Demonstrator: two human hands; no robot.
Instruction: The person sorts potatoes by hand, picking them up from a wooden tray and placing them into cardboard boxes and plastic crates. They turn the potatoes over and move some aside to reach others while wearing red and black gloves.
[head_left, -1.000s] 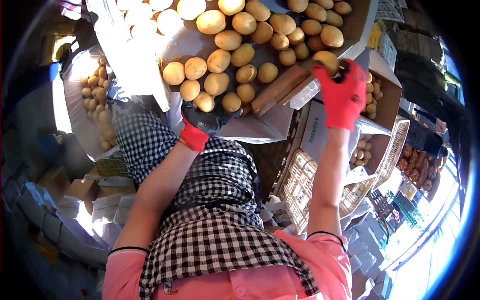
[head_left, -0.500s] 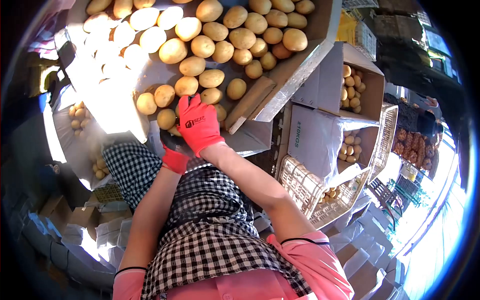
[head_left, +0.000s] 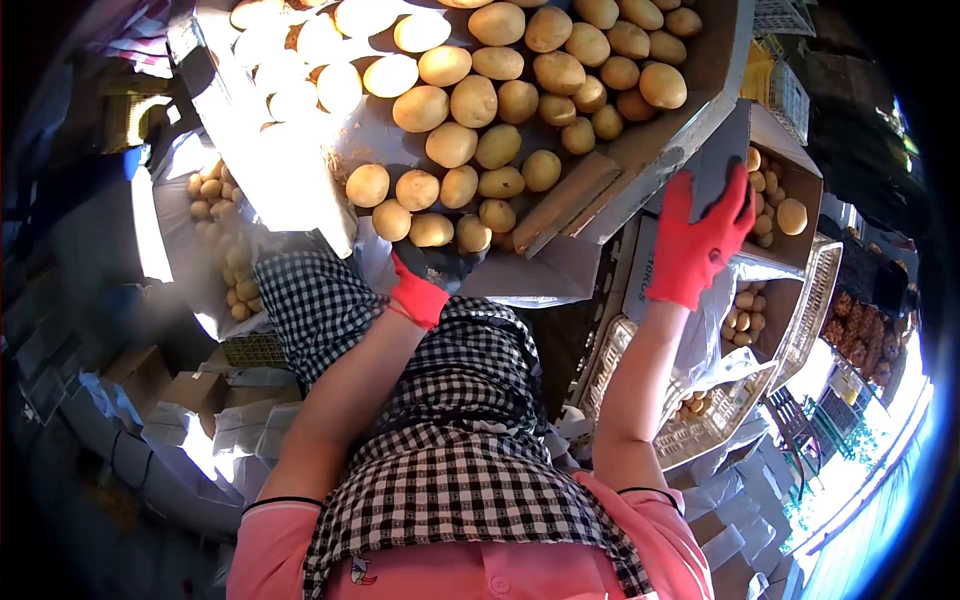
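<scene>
My right hand [head_left: 705, 240], in a red glove with dark fingertips, is raised with fingers spread and holds nothing. It is beside an open cardboard box [head_left: 740, 145] of potatoes, where one larger potato [head_left: 791, 216] shows near the opening. My left hand [head_left: 432, 270], red-gloved with a dark palm, is cupped open at the near lip of a sorting tray [head_left: 585, 215]. Just above its fingers are a potato [head_left: 432, 230] and another potato [head_left: 472, 234]. Several more potatoes [head_left: 475, 101] are spread over the tray, some in bright sunlight. Part of the left fingers is hard to make out.
Below the upper box, another box [head_left: 790, 300] holds potatoes beside a white plastic crate [head_left: 690, 440]. More potatoes [head_left: 235, 250] lie in a lined container at left. A wooden block [head_left: 570, 200] sits along the tray's right edge. Cardboard boxes [head_left: 190, 395] stand at lower left.
My right hand has moved from the potatoes on the tray across to the box at right, its fingers now spread. A larger potato has appeared in that box. My left hand stays at the tray's lip.
</scene>
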